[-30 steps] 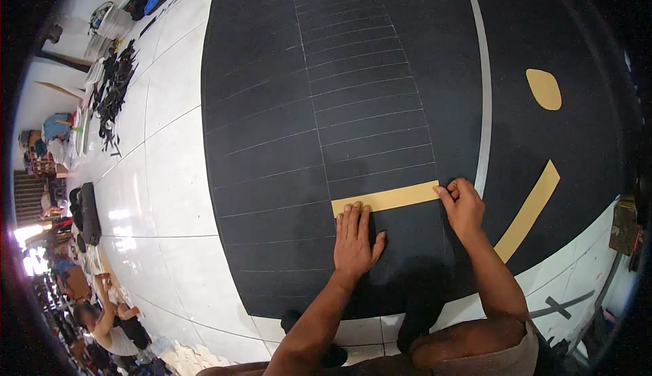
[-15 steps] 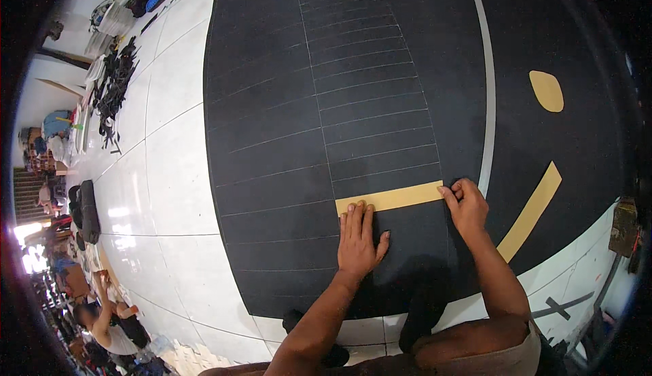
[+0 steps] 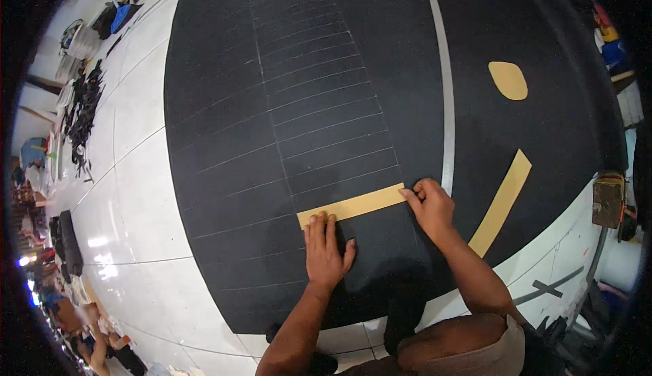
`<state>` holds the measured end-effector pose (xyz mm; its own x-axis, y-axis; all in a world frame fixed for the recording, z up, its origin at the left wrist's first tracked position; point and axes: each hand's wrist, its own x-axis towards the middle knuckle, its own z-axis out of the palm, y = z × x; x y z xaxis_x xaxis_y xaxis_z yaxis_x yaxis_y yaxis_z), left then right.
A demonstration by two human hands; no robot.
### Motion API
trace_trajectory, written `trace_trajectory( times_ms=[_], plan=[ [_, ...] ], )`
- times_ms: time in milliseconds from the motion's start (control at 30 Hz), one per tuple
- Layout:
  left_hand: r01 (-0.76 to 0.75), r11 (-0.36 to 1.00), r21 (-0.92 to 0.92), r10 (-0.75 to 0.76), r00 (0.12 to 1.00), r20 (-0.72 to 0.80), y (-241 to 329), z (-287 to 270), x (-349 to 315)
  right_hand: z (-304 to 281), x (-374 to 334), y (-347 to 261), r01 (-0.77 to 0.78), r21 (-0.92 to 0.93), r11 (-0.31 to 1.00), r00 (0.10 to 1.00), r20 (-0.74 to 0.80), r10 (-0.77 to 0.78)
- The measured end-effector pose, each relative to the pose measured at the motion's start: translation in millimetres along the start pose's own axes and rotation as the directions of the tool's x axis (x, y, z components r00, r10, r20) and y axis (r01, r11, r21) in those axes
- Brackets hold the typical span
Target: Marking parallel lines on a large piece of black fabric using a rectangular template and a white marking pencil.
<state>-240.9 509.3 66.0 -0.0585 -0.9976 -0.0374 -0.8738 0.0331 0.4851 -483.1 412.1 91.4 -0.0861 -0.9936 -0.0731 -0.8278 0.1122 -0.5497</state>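
A tan card strip [image 3: 356,203] lies across black sheet material [image 3: 367,260], in line with pale ruled lines drawn on it. My left hand [image 3: 326,254] rests flat, its fingertips pressing on the strip's left end. At the other end, my right hand [image 3: 432,208] is closed, fingers curled and thumb touching the strip's corner. Whatever may be pinched in it is too small or hidden to make out. Above the strip, several thin parallel lines run between two longer lines, like rungs.
To the right lie a second tan strip [image 3: 501,203] and a rounded tan card piece [image 3: 508,81]. A long grey band [image 3: 445,91] runs along the sheet. White floor tiles [image 3: 139,193] border it, with black scraps [image 3: 84,115] at far left. Another person [image 3: 102,345] is at lower left.
The whole view has shifted, so the sheet and my hands appear further left and slightly lower. Both hands keep their places on the strip, which looks unmoved against the ruled lines.
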Motion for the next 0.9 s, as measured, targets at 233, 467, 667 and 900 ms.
trace_trajectory(
  times_ms=[233,467,667,900],
  plan=[
    [0.015,1.0,0.016,-0.016,0.999,0.037,-0.1,1.6,0.4,-0.9,1.8,2.8,0.029,-0.016,0.999,0.999,-0.023,-0.029],
    [0.015,1.0,0.003,-0.015,0.999,0.038,0.7,0.6,0.5,-1.2,0.7,2.4,0.019,-0.017,1.0,1.0,0.014,-0.019],
    [0.003,1.0,0.009,-0.003,1.0,0.007,1.1,1.0,-0.3,-0.9,0.2,3.2,0.05,-0.018,0.999,0.998,-0.022,-0.051],
    [-0.018,0.992,0.121,0.015,0.999,0.029,15.4,-21.6,14.9,-2.9,2.5,-2.8,0.005,-0.032,0.999,0.999,0.034,-0.003]
  ],
)
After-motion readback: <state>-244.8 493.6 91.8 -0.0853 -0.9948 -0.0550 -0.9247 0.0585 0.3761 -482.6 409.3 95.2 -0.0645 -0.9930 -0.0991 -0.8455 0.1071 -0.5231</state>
